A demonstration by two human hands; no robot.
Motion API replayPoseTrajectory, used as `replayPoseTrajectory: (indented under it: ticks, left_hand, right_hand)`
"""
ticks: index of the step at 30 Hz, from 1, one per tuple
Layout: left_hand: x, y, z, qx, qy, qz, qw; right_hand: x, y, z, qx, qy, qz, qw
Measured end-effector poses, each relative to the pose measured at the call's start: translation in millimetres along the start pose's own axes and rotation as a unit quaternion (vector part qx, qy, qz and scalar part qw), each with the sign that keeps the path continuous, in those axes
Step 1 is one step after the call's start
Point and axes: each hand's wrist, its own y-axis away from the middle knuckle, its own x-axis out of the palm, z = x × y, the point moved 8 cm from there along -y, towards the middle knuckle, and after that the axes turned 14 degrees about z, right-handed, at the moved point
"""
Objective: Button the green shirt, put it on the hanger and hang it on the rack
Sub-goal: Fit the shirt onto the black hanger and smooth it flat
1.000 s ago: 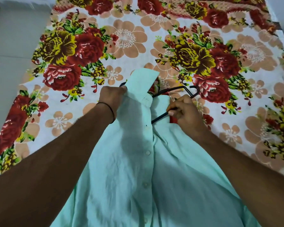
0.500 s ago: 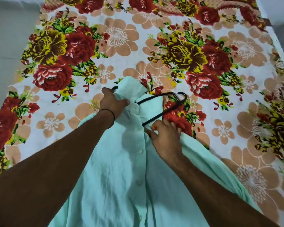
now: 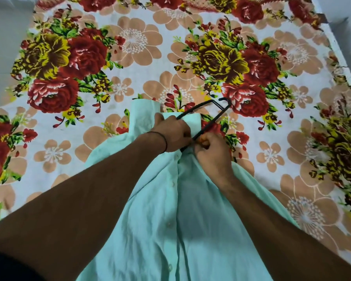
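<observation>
Gripping the green shirt [image 3: 190,220] at the neck, left hand [image 3: 174,135] and right hand [image 3: 214,150] touch; the hanger [image 3: 215,119] juts just beyond.

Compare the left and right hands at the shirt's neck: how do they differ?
The left hand wears a thin black wristband; the right hand has a bare wrist. The left hand lies over the collar of the green shirt, left of the wire of the hanger; the right hand sits lower, on the wire's other side. Both curl their fingers, pinching fabric at the neck.
</observation>
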Motion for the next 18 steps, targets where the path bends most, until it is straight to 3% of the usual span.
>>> replayPoseTrajectory:
  ticks: [4,7,9,12,18]
  left_hand:
    - [9.2,3.3,8.7,0.005,0.004,0.014,1.0]
    - [10.6,15.4,17.8,0.015,-0.002,-0.018,1.0]
    - [7.3,30.6,26.0,0.019,-0.004,-0.08,0.997]
    - [10.4,53.8,34.4,0.025,-0.044,-0.127,0.991]
    - [18.4,62.1,20.1,0.009,-0.128,-0.041,0.991]
  right_hand:
    - [18.4,-4.7,4.8,-0.042,0.097,0.067,0.992]
    - [17.4,-7.2,4.8,-0.049,0.153,0.069,0.985]
    - [7.1,-9.5,3.7,-0.035,0.114,0.048,0.992]
    - [-13.8,-13.3,-9.0,0.049,-0.04,0.031,0.998]
    - [-24.7,-14.8,-7.0,0.08,-0.096,0.036,0.992]
